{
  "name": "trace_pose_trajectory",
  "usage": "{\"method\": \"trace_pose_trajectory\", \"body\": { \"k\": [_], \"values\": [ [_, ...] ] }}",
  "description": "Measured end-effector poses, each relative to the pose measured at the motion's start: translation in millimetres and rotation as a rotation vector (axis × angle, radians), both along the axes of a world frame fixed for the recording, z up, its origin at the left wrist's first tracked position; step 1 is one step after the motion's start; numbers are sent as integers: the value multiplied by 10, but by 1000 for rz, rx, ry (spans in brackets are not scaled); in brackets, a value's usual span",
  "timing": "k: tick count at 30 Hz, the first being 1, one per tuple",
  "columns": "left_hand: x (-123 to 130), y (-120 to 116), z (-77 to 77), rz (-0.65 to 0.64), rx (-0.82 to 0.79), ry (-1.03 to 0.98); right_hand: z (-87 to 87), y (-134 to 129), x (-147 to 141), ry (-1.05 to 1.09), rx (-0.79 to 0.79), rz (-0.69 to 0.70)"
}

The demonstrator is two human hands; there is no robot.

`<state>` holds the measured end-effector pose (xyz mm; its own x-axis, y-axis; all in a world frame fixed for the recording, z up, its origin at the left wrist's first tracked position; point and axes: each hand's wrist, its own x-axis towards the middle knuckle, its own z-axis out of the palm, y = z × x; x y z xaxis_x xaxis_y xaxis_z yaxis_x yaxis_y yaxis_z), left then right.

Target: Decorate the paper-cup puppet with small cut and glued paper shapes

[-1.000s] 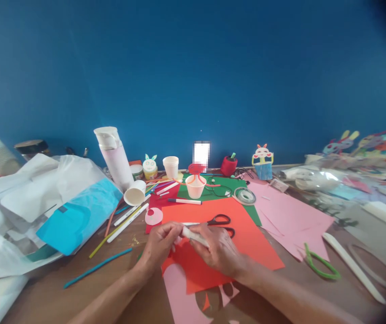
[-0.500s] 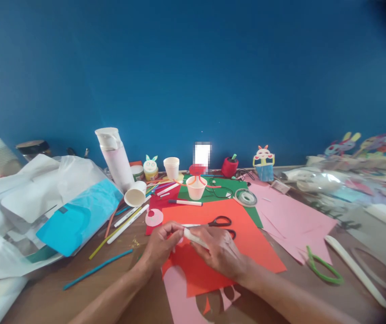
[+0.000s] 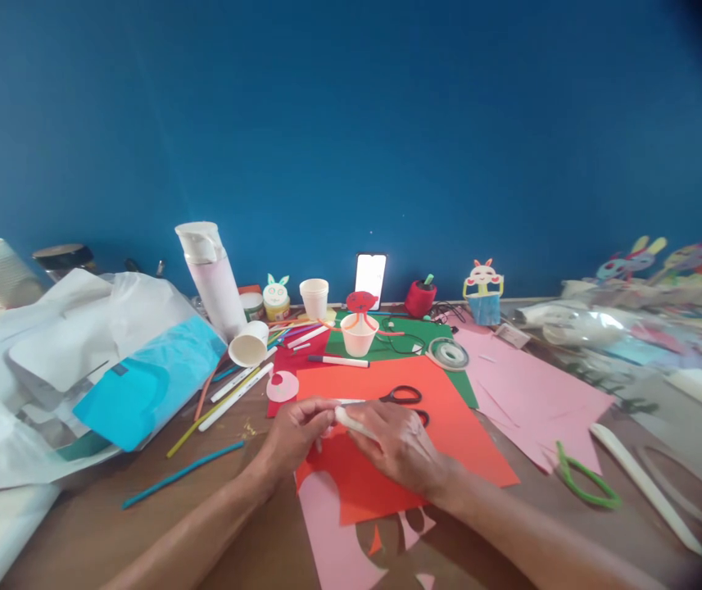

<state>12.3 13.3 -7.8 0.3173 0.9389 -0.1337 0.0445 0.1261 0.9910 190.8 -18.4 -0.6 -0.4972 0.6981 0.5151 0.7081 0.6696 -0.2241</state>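
Note:
Over an orange-red paper sheet point(image 3: 449, 442), my two hands meet fingertip to fingertip. My right hand point(image 3: 396, 442) is closed round a slim white tube point(image 3: 354, 423), its rounded end pointing at my left fingers; its exact kind is unclear. In my left hand point(image 3: 298, 430), thumb and forefinger are pinched on a small pale piece point(image 3: 319, 445), seemingly paper, mostly hidden. Black-handled scissors point(image 3: 403, 395) lie just beyond my right hand, partly covered. A white cup with red-orange pipe-cleaner arms and a red round top point(image 3: 358, 334) stands farther back.
Pink paper sheets point(image 3: 523, 385) and a tape roll point(image 3: 447, 353) lie right. Pink offcuts point(image 3: 329, 524) are in front. Markers point(image 3: 237, 396), a blue pipe cleaner point(image 3: 182, 475) and a plastic bag point(image 3: 142, 311) occupy the left. A lit phone point(image 3: 370, 279) leans against the wall.
The view has tilted slightly, so things on the table sit a little higher in the picture. Both hands keep nearly the same pose, the white tube still at the left fingertips.

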Motion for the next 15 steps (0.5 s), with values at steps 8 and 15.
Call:
{"method": "trace_pose_trajectory", "body": {
  "k": [8,15],
  "values": [
    [19,-27,28,15,-37,-68,6,-7,7,2,25,-5],
    [39,-45,31,44,-57,-99,4,-12,-7,147,-130,-43]
  ]
}}
